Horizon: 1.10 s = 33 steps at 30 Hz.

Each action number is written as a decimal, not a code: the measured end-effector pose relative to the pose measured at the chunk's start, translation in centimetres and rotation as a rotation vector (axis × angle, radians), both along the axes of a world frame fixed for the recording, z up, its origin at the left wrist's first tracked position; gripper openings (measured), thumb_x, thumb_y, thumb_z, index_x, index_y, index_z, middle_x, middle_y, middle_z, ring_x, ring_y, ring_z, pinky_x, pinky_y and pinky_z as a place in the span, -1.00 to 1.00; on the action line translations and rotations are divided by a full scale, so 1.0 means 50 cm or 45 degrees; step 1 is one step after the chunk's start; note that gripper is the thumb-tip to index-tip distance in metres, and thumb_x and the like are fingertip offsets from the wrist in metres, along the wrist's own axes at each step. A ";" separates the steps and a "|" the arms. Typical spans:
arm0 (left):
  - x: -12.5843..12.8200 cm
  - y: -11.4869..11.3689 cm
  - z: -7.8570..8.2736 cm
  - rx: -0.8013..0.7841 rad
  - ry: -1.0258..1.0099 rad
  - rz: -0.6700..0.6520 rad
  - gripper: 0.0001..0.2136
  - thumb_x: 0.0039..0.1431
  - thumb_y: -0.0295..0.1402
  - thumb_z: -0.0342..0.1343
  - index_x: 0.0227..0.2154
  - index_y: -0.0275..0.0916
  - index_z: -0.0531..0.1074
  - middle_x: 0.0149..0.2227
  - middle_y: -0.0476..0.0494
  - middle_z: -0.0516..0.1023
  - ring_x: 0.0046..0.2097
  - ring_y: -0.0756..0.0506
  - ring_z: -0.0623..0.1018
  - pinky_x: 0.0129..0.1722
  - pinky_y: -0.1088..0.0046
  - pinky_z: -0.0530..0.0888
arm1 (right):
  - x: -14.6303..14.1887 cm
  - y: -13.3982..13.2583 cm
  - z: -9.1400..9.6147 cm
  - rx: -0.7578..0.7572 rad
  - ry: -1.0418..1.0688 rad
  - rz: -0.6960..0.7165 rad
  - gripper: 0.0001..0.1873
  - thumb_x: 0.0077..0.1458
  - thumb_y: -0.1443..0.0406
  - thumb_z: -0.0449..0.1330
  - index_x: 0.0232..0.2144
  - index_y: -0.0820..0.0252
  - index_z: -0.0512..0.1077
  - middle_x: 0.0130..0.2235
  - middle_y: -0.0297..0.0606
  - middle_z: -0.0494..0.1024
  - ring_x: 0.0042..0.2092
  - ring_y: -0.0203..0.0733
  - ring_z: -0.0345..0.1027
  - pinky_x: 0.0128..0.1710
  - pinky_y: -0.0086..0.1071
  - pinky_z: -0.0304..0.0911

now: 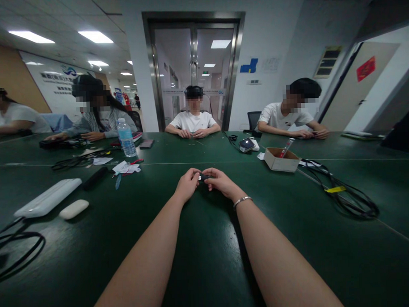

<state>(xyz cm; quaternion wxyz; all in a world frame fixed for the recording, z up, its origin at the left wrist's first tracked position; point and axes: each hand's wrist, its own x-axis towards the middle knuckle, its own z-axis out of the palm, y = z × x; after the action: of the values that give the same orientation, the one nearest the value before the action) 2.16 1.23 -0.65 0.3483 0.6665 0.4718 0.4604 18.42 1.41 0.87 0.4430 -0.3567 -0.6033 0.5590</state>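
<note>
Dark green table (208, 261) fills the view. 4 other people sit along its far + left edges, hands on their own bits. Right side: black cable bundle (347, 197) w/ yellow tag, and an open cardboard box (280, 162) just beyond it. Left: white power strip (48, 198), w/ a water bottle (126, 138) farther back. Center, mid-table: left hand (187, 184) + right hand (222, 182) meet. Fingertips of both are pinched shut on a small dark object (203, 177), held between them just above the tabletop. Bracelet (242, 200) on right wrist. Object mostly hidden, too small to ID. Prob. light, rigid, hard-cased w/ a pale glint, so easy to fumble. Best gripped by its two ends.
</note>
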 end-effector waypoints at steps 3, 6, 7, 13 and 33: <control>0.001 -0.004 0.005 0.000 0.028 0.017 -0.73 0.20 -0.17 -0.12 -0.23 -0.19 0.38 -0.49 0.00 0.37 -0.49 0.01 0.36 -0.47 0.51 0.30 | 0.000 0.000 -0.001 0.004 0.007 -0.010 -0.68 -0.15 0.53 0.18 -0.26 0.23 0.37 -0.34 -0.36 0.45 -0.61 -0.48 0.23 -0.63 -0.55 0.26; 0.001 -0.007 0.010 0.058 0.050 0.059 -0.78 0.20 -0.26 -0.10 -0.20 -0.19 0.38 -0.29 -0.08 0.44 -0.41 0.01 0.40 -0.39 0.48 0.35 | -0.001 -0.002 -0.001 -0.010 0.014 -0.017 -0.66 -0.15 0.54 0.17 -0.25 0.23 0.37 -0.35 -0.36 0.44 -0.60 -0.47 0.23 -0.62 -0.54 0.27; 0.000 -0.008 0.012 0.082 0.071 0.073 -0.79 0.19 -0.29 -0.09 -0.20 -0.19 0.39 -0.25 -0.09 0.45 -0.38 0.01 0.41 -0.36 0.48 0.36 | -0.001 -0.002 0.000 -0.011 0.008 -0.018 -0.66 -0.16 0.54 0.17 -0.25 0.23 0.37 -0.36 -0.37 0.44 -0.60 -0.47 0.23 -0.62 -0.54 0.27; -0.003 -0.005 0.010 0.079 0.149 0.124 -0.71 0.23 -0.17 -0.15 -0.27 -0.17 0.43 -0.31 -0.08 0.47 -0.28 -0.06 0.43 -0.30 0.44 0.34 | -0.004 -0.004 0.003 0.001 -0.045 -0.023 -0.69 -0.15 0.54 0.17 -0.27 0.24 0.38 -0.34 -0.36 0.44 -0.61 -0.48 0.23 -0.63 -0.56 0.26; -0.003 -0.012 0.015 0.054 0.182 0.120 -0.75 0.20 -0.20 -0.11 -0.27 -0.17 0.43 -0.39 -0.04 0.47 -0.35 -0.04 0.43 -0.37 0.47 0.29 | -0.003 0.003 -0.004 0.001 -0.035 -0.016 -0.71 -0.16 0.52 0.19 -0.30 0.23 0.39 -0.44 -0.42 0.42 -0.61 -0.47 0.23 -0.62 -0.55 0.26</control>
<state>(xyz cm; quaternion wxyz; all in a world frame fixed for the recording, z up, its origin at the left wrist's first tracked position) 2.03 0.65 0.13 0.2775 0.6819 0.5164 0.4375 18.27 1.55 0.69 0.4384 -0.3680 -0.6072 0.5511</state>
